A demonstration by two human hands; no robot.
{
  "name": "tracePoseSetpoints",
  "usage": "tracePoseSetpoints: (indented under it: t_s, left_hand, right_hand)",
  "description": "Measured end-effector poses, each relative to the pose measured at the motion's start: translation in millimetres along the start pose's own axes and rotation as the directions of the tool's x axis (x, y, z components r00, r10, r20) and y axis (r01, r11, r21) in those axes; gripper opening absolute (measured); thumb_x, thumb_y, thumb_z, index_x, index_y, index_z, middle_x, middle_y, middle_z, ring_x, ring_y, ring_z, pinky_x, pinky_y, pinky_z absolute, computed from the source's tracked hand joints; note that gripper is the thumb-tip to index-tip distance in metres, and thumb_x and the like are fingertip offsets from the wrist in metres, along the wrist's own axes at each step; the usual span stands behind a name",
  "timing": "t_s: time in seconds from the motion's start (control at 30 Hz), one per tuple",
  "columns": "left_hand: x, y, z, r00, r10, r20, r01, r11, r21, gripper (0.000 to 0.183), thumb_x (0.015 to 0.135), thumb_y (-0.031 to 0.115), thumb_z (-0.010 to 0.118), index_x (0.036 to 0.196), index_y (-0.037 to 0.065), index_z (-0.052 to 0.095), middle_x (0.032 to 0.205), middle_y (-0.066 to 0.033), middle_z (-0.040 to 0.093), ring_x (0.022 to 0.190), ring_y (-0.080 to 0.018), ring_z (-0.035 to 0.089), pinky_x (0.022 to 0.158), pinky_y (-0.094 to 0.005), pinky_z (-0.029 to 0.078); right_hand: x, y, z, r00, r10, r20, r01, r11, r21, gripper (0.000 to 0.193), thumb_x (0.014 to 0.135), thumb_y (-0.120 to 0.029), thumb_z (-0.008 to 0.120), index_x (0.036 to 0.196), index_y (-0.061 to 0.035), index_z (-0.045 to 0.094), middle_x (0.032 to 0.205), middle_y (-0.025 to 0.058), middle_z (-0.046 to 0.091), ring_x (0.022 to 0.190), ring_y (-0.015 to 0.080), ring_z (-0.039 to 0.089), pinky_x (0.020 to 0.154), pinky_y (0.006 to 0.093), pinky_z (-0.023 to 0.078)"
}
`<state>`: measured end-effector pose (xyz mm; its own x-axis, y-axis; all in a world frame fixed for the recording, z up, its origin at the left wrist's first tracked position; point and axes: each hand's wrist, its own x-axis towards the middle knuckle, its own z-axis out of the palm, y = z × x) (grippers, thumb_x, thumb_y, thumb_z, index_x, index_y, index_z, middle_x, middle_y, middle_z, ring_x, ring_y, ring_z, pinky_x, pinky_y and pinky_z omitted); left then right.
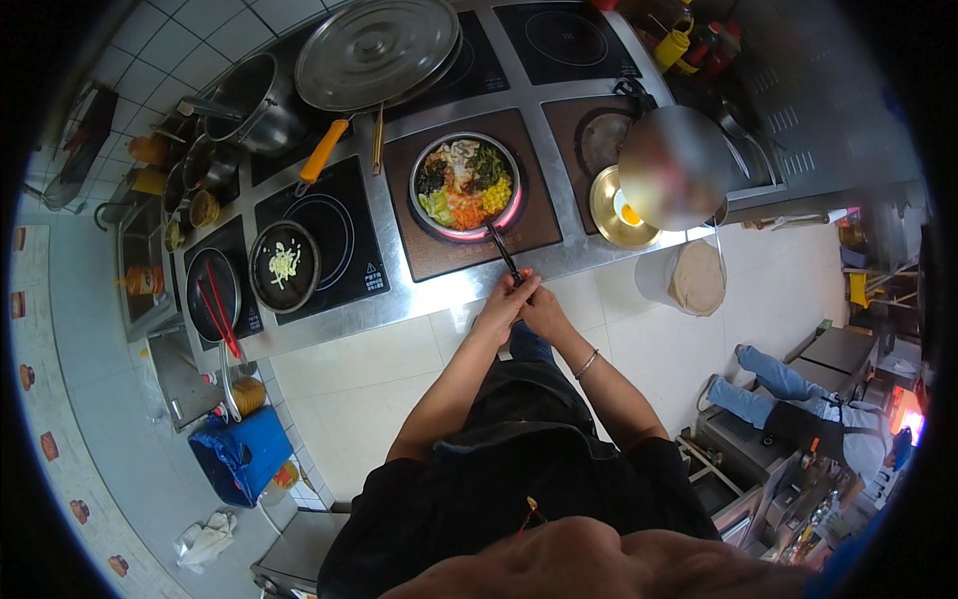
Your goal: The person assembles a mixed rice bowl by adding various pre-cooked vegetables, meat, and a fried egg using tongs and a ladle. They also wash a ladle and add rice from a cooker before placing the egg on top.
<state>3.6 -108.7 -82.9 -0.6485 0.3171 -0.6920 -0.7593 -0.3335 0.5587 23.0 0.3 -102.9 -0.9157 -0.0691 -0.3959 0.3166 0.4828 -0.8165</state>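
Steel counter (399, 302) runs before you, a brown hob panel (540, 212) set into it. On that sits a round pan (412, 190) of colourful toppings (465, 184). Your left hand (507, 299) is closed round a black handle (505, 254) at the pan's near rim; your right hand (546, 312) adjoins, whether gripping too I cannot tell.

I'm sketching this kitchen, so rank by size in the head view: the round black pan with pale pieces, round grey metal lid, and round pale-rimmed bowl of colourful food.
1. Grey metal lid
2. Bowl of colourful food
3. Black pan
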Motion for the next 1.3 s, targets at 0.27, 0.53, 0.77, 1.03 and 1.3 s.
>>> tracePoseSetpoints:
  t_s: [0.27,0.53,0.77,1.03,1.3]
  left_hand:
    - [6,-1,-1,0.998,-0.06,-0.02,0.061,0.997,0.038,0.034,0.074,0.037,0.073,0.099,0.022,0.057,0.09,0.0073,0.057,0.081,-0.0051,0.054,0.059,-0.0222,0.039]
    - [3,9,6,0.995,-0.088,-0.038,0.088,0.996,0.011,0.029,0.076,0.036,0.071,0.097,0.022,0.056,0.087,0.0088,0.055,0.077,-0.005,0.051,0.057,-0.023,0.038]
    - [24,-19,-9,0.998,0.032,-0.048,-0.037,0.994,-0.106,0.027,0.075,0.02,0.073,0.094,0.01,0.057,0.083,0.0008,0.056,0.075,-0.0092,0.053,0.06,-0.0216,0.042]
    - [-28,-56,3,1.0,0.005,-0.003,-0.005,1.0,-0.015,0.024,0.078,0.013,0.07,0.096,0.007,0.056,0.086,0.0003,0.057,0.078,-0.0094,0.054,0.068,-0.0224,0.044]
    - [-126,-176,52,0.964,-0.174,0.201,0.097,0.934,0.345,0.032,0.079,0.011,0.069,0.104,0.003,0.053,0.092,-0.0039,0.057,0.085,-0.01,0.055,0.075,-0.0232,0.045]
  right_hand:
    - [2,-5,0,1.0,0.002,0.006,-0.002,0.999,0.042,0.042,0.08,-0.025,0.053,0.116,-0.0045,0.043,0.1,0.022,0.06,0.097,0.0395,0.056,0.081,0.043,0.045]
    - [5,-6,0,1.0,0.0,0.01,-0.001,0.997,0.081,0.043,0.079,-0.022,0.055,0.117,-0.0043,0.044,0.096,0.0217,0.061,0.093,0.0384,0.058,0.078,0.041,0.046]
    - [2,10,14,0.999,-0.009,-0.046,0.019,0.974,0.227,0.044,0.078,-0.018,0.055,0.118,-0.0035,0.045,0.089,0.0202,0.063,0.087,0.0334,0.062,0.074,0.0368,0.048]
    - [-69,23,26,0.991,0.015,-0.131,0.033,0.934,0.356,0.043,0.077,-0.016,0.057,0.116,-0.0015,0.046,0.084,0.0148,0.062,0.08,0.0234,0.062,0.07,0.0312,0.048]
    - [-256,45,-4,0.946,0.187,-0.264,-0.02,0.849,0.529,0.037,0.079,-0.013,0.055,0.113,-0.0004,0.049,0.104,0.0109,0.056,0.098,0.0177,0.054,0.085,0.0296,0.042]
